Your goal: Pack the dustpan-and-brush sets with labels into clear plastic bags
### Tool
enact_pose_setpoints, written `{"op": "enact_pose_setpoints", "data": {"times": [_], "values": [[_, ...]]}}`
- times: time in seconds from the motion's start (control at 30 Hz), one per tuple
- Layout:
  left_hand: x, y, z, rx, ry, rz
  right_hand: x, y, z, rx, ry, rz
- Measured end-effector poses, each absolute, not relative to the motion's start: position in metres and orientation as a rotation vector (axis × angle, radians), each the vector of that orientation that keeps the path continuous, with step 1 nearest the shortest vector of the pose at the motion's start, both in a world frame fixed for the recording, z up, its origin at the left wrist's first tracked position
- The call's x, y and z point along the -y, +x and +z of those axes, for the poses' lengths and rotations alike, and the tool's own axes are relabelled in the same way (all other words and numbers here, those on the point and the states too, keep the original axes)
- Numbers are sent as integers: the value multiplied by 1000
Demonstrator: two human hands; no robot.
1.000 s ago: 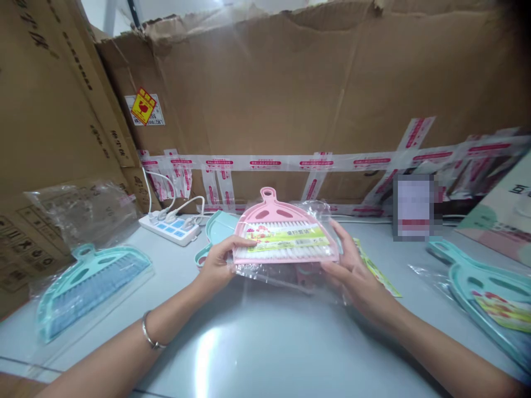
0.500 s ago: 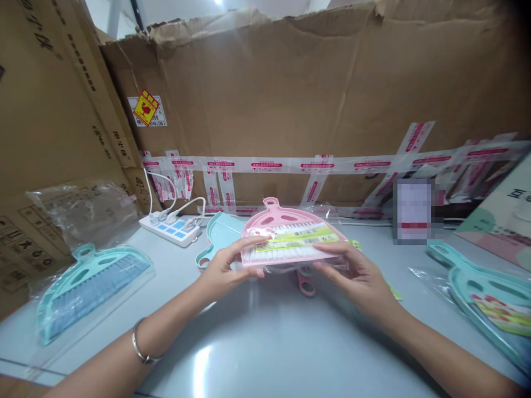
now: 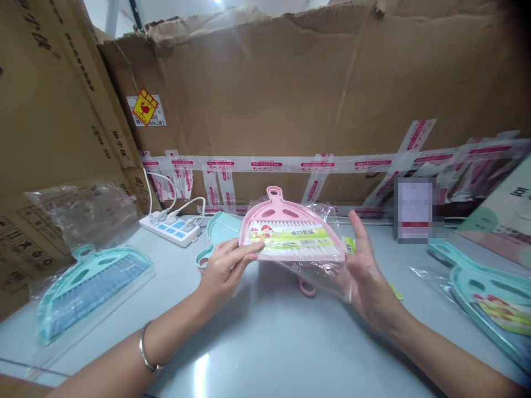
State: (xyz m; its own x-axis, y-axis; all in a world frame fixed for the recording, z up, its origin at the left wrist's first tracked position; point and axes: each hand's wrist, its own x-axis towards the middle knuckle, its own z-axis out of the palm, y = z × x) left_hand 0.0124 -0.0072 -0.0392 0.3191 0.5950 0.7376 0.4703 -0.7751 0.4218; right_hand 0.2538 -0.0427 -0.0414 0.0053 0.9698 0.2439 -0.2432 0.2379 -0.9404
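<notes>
My left hand (image 3: 229, 270) pinches the lower left edge of a pink dustpan and brush set (image 3: 290, 213), holding it above the table with its handle pointing away from me. White bristles and a yellow-green printed card (image 3: 292, 236) show across the pan. A clear plastic bag (image 3: 319, 273) surrounds the set and hangs loose below its front edge. At the bag's right side, my right hand (image 3: 367, 273) is open with its fingers raised, against or very near the plastic. Behind the set lie a turquoise dustpan (image 3: 224, 226) and a pink handle end (image 3: 307, 287), both partly hidden.
Bagged turquoise dustpan sets lie at the left (image 3: 95, 282) and right (image 3: 489, 293). A white power strip (image 3: 172, 228) with plugged cables stands at the back left. Large cardboard boxes (image 3: 257, 88) wall off the back. A blurred upright object (image 3: 415, 210) stands at the back right.
My right hand has let go of the set's right side and opened its fingers. The pink set has tilted up to show more of its face, and loose plastic now hangs down.
</notes>
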Motion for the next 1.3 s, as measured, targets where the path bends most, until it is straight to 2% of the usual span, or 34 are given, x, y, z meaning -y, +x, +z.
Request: {"op": "enact_pose_setpoints", "data": {"times": [0.1,0.23,0.43,0.6,0.7,0.97,1.3], "values": [[5,11,-40,-943,2559,1570,40,259,-51,1435,-800,1041],[5,10,-43,-908,2673,1555,40,262,-61,1661,-837,954],[11,12,-44,-890,2689,1389,38,256,-58,1421,-985,697],[13,12,-35,-916,2301,1054,35,256,-50,1243,-1047,800],[12,13,-30,-828,2182,979,35,257,-47,1127,-1040,964],[18,26,-29,-716,1470,1064,35,252,-51,923,-1051,1095],[16,29,-28,-901,1303,1168,40,247,-43,1005,-947,1052]]}}
